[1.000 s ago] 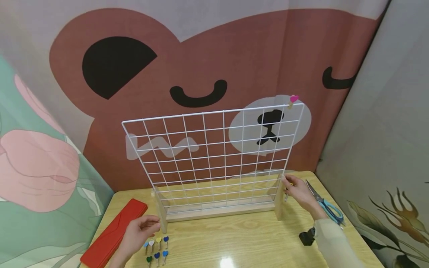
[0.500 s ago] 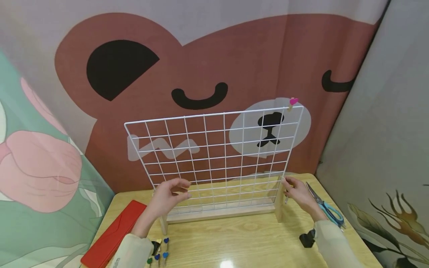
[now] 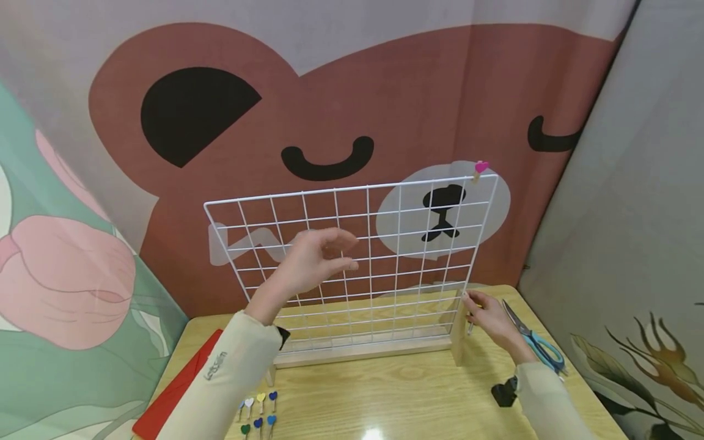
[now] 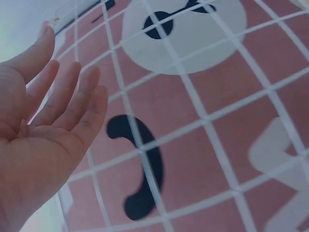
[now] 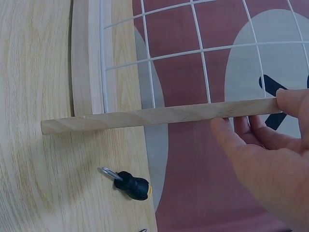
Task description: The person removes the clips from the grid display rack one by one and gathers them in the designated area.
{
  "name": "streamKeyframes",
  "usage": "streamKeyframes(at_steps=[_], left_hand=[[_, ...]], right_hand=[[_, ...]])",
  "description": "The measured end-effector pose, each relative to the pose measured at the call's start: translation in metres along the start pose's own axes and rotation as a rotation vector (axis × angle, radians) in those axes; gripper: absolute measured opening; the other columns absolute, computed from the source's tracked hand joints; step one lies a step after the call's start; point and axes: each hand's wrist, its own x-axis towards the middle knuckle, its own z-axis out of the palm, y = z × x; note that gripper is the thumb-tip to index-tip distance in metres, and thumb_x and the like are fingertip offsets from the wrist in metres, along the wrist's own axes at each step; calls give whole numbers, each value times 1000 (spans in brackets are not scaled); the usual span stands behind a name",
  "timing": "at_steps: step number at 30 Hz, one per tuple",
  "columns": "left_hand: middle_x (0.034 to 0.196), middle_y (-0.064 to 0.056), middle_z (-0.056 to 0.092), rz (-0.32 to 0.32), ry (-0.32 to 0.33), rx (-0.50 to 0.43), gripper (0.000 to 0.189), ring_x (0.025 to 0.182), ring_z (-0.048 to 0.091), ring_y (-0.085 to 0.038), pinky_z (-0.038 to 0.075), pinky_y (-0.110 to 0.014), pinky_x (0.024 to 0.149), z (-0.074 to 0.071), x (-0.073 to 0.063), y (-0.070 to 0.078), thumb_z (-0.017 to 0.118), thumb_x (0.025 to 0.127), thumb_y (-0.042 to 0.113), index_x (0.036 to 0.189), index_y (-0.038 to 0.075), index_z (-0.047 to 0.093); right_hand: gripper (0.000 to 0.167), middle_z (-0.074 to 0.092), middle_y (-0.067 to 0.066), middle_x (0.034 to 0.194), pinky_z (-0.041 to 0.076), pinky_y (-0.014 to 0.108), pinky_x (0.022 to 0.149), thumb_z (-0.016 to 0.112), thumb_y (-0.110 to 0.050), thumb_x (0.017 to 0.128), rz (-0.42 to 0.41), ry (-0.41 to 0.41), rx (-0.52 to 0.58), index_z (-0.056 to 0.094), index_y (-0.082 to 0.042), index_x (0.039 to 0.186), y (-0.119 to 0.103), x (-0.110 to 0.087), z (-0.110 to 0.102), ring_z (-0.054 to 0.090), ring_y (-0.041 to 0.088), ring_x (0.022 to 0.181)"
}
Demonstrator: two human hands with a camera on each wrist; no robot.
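A white wire grid panel [image 3: 385,184] stands upright in a wooden stand [image 3: 363,354] on the table. My right hand [image 3: 491,315] grips the stand's right upright; in the right wrist view, thumb and fingers pinch the upper end of this wooden post [image 5: 159,115]. My left hand [image 3: 315,260] is raised before the middle of the grid, fingers loosely bent and holding nothing. The left wrist view shows that hand [image 4: 48,121] palm up beside the wires. A small clothespin with a pink heart [image 3: 481,167] is clipped on the grid's top right.
Several heart-topped clothespins [image 3: 258,421] lie in rows at the front left. A red case [image 3: 178,391] lies at the left edge. Blue-handled scissors [image 3: 541,351] and a black object [image 3: 503,394] are at the right. A stubby screwdriver [image 5: 133,186] lies beside the right post.
My left hand has risen from near the clothespins at the left, up and rightward to the middle of the grid. The right hand stays on the post.
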Motion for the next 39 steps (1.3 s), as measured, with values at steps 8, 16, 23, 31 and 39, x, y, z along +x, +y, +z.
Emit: streamKeyframes(at_steps=[8, 16, 23, 31, 39], left_hand=[[108, 2, 68, 114, 45, -18, 31, 98, 63, -10, 51, -29, 82, -2, 31, 31, 76, 84, 17, 113, 12, 67], [109, -3, 68, 283, 85, 100, 31, 94, 60, -14, 50, -32, 79, -2, 50, 49, 76, 83, 15, 112, 8, 68], [113, -3, 67, 367, 45, 200, 32, 104, 61, -14, 44, -22, 91, -5, 72, 72, 74, 85, 18, 114, 7, 66], [116, -2, 65, 357, 18, 240, 33, 108, 58, -15, 42, -22, 93, -8, 94, 93, 72, 88, 22, 117, 7, 65], [122, 1, 60, 281, -84, 255, 39, 116, 51, -13, 38, -18, 96, -2, 114, 115, 69, 90, 28, 124, 11, 59]], right_hand=[[59, 27, 37, 144, 41, 49, 99, 37, -28, 105, -4, -11, 12, 22, 14, 144, 0, 1, 3, 34, 49, 131], [58, 30, 36, 142, 41, 49, 99, 36, -29, 106, -13, -9, 3, 24, 13, 144, 1, 2, 3, 36, 48, 130], [59, 29, 37, 143, 42, 48, 99, 36, -28, 106, -21, -3, 16, 23, 15, 144, 2, 3, 0, 36, 48, 130], [61, 24, 37, 145, 39, 49, 100, 36, -29, 105, -11, -7, 27, 19, 15, 145, 0, 3, -4, 32, 48, 132], [58, 27, 38, 144, 40, 48, 100, 36, -26, 106, -23, 10, 38, 22, 16, 143, -1, 3, -5, 34, 48, 131]])
